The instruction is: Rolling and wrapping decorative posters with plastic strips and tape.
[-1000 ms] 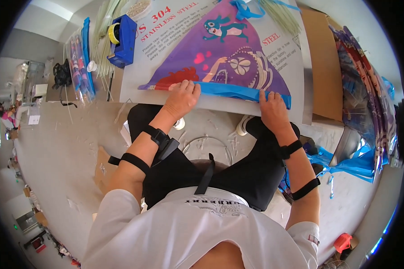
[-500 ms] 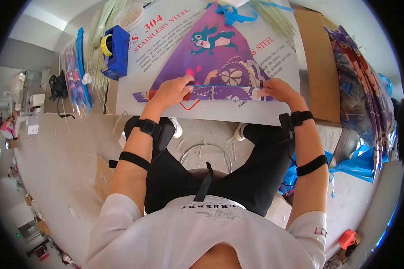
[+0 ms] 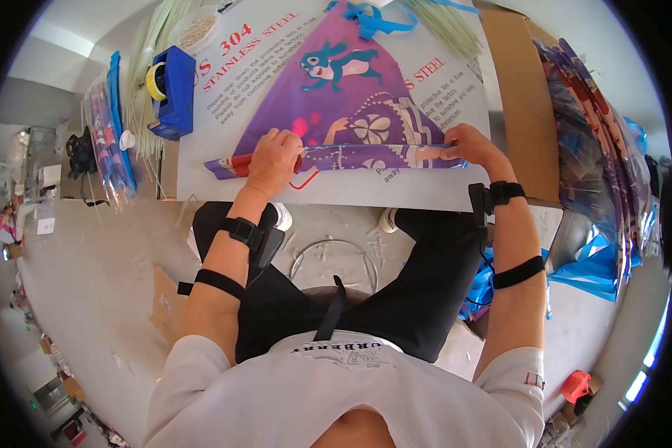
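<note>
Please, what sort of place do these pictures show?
Probably an assembly workshop, judging by the blue tape dispenser, the bundle of thin pale rods and the purple printed triangular sheet.

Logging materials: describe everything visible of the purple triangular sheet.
Purple triangular sheet, apparently pliable film or fabric, printed with a teal animal and pink hearts. It lies on a white lettered surface, apex at the far side, near edge seemingly folded into a band. The left hand rests on the band's left; the right hand pinches its right end.
</note>
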The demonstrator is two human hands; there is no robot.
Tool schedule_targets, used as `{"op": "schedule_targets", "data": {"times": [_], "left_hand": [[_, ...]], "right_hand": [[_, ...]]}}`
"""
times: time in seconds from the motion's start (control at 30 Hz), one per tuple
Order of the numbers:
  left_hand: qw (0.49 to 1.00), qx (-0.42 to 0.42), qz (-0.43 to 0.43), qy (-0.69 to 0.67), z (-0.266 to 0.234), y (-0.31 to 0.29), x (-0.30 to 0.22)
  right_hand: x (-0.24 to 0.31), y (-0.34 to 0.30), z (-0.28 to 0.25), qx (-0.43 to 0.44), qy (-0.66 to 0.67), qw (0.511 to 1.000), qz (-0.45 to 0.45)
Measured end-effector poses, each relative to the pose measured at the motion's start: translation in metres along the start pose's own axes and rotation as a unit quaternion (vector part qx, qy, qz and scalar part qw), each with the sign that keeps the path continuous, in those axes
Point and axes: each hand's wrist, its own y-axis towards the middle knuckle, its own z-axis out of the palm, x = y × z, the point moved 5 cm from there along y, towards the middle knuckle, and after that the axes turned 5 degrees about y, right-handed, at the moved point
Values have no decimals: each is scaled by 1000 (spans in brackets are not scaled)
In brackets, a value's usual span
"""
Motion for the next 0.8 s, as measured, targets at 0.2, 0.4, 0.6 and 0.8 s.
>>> {"op": "schedule_targets", "data": {"times": [0.2, 0.4, 0.6, 0.8], "left_hand": [[999, -24, -4, -28, -2, -1, 5], [999, -22, -16, -32, 4, -3, 11], [997, -59, -15, -48, -2, -2, 14], [998, -43, -2, -55, -3, 0, 15]], "right_hand": [[-1, -28, 3, -180, -14, 982, 63], [8, -50, 16, -375, -101, 919, 64], [124, -54, 87, -355, -161, 889, -241], [131, -41, 126, -292, -181, 933, -111]]}}
